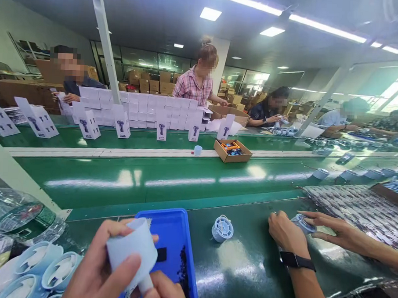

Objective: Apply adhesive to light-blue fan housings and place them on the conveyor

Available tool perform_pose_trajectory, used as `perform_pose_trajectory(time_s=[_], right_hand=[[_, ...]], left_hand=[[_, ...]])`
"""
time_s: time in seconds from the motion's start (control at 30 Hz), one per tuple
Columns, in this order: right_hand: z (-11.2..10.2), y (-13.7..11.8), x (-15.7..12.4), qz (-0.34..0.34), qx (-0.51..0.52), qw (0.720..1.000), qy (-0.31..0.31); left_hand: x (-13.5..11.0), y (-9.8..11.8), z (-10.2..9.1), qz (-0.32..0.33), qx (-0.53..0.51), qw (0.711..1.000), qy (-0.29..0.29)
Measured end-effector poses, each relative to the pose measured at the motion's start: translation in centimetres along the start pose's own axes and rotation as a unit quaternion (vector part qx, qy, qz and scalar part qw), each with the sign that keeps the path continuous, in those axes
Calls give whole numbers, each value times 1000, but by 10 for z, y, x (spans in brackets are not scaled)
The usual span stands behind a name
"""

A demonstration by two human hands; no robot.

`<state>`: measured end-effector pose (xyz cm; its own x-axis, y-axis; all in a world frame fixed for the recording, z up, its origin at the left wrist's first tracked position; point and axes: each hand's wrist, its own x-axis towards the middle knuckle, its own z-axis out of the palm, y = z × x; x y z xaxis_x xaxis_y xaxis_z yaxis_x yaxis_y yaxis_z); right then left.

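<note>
My left hand (98, 259) is wrapped round a light-blue plastic fan housing (128, 249), a short round shell with a stub at its lower end. From below, my right hand (168, 290) closes its fingers on that pale stub, so both hands hold the same part. Under them stands a blue tray (190, 276) with small black pieces along its right side and a black square piece in it. At the lower left, several similar light-blue housings (60, 270) lie grouped together. A round light-blue part with a spoked face (222, 229) sits alone on the bench, right of the tray.
On the right, a co-worker's hands (292, 234), one wearing a black wristband, work on another blue part. A plastic bottle (24, 216) lies left. Beyond the green conveyor (101, 184) are a cardboard box (233, 157), several white cartons (162, 127) and other people.
</note>
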<state>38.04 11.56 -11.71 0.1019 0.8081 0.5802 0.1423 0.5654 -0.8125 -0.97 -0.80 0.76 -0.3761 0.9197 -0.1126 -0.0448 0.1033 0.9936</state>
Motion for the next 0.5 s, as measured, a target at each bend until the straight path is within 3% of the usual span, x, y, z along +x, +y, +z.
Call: perform_pose_trajectory(time_s=[0.03, 0.1, 0.13, 0.2, 0.27, 0.4, 0.5], right_hand=[[1, -3, 3, -2, -1, 1000, -5], [1, -12, 9, -10, -1, 1000, -11], [1, -17, 11, -13, -10, 1000, -13], [6, -28, 14, -23, -61, 998, -19], [16, -38, 11, -38, -134, 990, -29], [52, -50, -8, -55, -181, 974, -121], [79, -48, -25, -56, -141, 960, -233]], left_hand=[[14, 3, 2, 43, 84, 996, -3], [44, 8, 9, 117, 254, 960, -27], [58, 9, 17, 143, 316, 936, -63], [79, 5, 45, 185, 418, 869, -189], [91, -7, 85, 226, 454, 812, -289], [92, -40, 162, 236, 530, 729, -363], [86, -51, 180, 250, 530, 709, -393]])
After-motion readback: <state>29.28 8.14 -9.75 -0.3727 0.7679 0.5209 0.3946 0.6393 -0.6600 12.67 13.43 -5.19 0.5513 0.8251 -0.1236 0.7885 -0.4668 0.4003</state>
